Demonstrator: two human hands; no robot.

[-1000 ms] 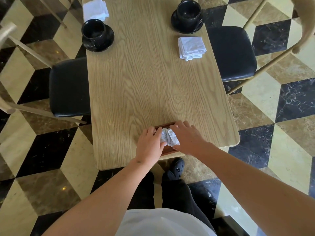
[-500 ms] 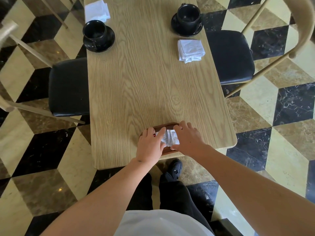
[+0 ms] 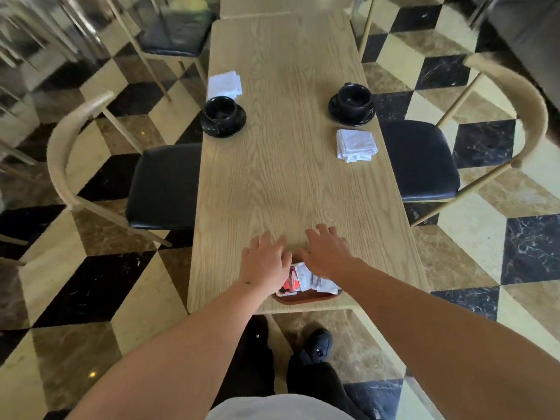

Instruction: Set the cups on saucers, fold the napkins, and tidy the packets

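both hands have been lifted off the packets since half a second ago: the left hand and right hand are now spread flat with straight fingers, nothing gripped, just beyond the tray, where before they were pressed together on the pile. the packets are left heaped in the tray at the near edge of the table, a red one showing among the white. far beyond the tray, each cup is seen set on its saucer, and a folded napkin lies beside each. the tidying is judged finished or nearly so, with the hands being withdrawn and the whole task close to done
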